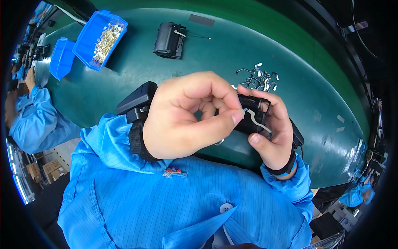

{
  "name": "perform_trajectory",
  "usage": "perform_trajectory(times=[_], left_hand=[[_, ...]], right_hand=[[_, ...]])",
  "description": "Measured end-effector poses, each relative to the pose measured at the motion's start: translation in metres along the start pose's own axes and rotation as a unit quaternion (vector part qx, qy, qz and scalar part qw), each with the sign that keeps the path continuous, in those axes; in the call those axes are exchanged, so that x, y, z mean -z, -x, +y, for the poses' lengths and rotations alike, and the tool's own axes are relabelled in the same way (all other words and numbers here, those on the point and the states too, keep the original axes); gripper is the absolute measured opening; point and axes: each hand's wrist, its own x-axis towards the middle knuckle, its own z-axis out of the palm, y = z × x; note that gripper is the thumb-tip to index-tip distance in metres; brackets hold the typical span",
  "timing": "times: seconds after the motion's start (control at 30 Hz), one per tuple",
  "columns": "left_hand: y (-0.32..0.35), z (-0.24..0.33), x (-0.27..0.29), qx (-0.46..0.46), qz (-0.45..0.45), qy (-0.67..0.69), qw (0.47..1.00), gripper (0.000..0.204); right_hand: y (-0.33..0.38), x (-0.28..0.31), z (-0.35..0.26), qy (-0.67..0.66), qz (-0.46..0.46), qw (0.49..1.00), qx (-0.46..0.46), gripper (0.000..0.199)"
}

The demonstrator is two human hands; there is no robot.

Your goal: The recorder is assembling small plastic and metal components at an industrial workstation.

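Observation:
My right hand (277, 124) holds a black plastic housing (245, 123), fingers behind it and thumb at its near side. A short cream-coloured cable (258, 122) curves across the housing. Thumb and forefinger of my left hand (188, 116) pinch together at the cable's upper end. Their tips hide the exact spot they grip. Beyond my hands, a heap of small black cables with white connectors (260, 78) lies on the green table (215, 54). Another black housing (169, 40) stands farther back, with a thin wire reaching out to its right.
At the far left, a blue bin (89, 45) contains many small cream-coloured pieces, with a second blue bin (62, 59) beside it. A flat grey strip (202, 20) lies near the back. To the left, a co-worker's blue sleeve (41, 120) reaches to the table edge.

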Motion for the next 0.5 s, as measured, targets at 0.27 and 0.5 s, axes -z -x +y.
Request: perform_trajectory(times=[0.27,0.5], left_hand=[[-0.0032,-0.0044,0.0013,-0.017,0.033,0.013,0.999,0.01],[-0.0031,-0.0076,0.0012,-0.014,0.037,-0.021,0.999,0.01]], right_hand=[[-0.0015,-0.0028,0.0016,-0.087,0.018,0.996,0.012,0.067],[-0.0012,-0.0038,0.0012,-0.092,0.008,0.996,0.011,0.071]])
